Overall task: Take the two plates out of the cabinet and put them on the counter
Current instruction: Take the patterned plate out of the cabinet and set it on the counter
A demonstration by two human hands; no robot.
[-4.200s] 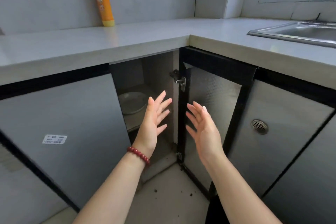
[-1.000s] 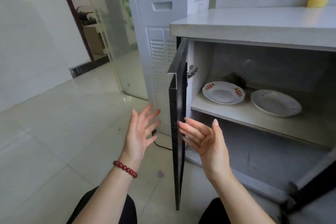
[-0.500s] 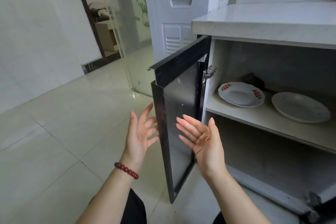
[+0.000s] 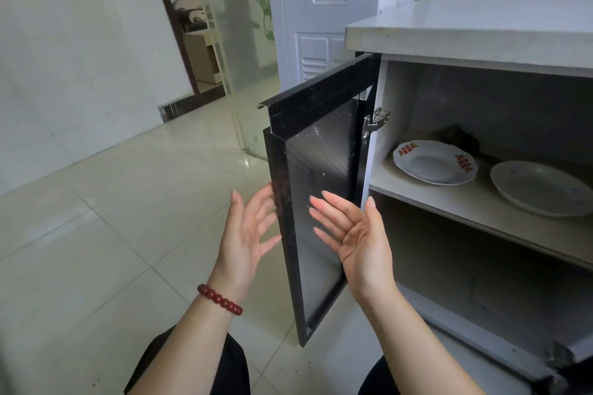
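Two plates lie side by side on the cabinet shelf (image 4: 455, 202): a white plate with red marks (image 4: 434, 162) on the left and a plain pale plate (image 4: 542, 187) to its right, partly cut off by the frame edge. The pale stone counter (image 4: 475, 32) runs above the cabinet. My left hand (image 4: 245, 234) is open, fingers spread, just left of the black cabinet door (image 4: 317, 189). My right hand (image 4: 356, 234) is open, palm up, in front of the door's inner face. Neither hand holds anything.
The cabinet door stands swung out to the left on a metal hinge (image 4: 373, 122). A white appliance (image 4: 324, 9) stands against the counter's left end. A glass partition (image 4: 224, 42) and tiled floor (image 4: 112, 218) lie to the left. The lower cabinet compartment (image 4: 481, 282) is dark.
The view has shifted from the corner cabinet to this left cabinet and kept turning left. The door has swung wider. Both hands stay open and raised near the door.
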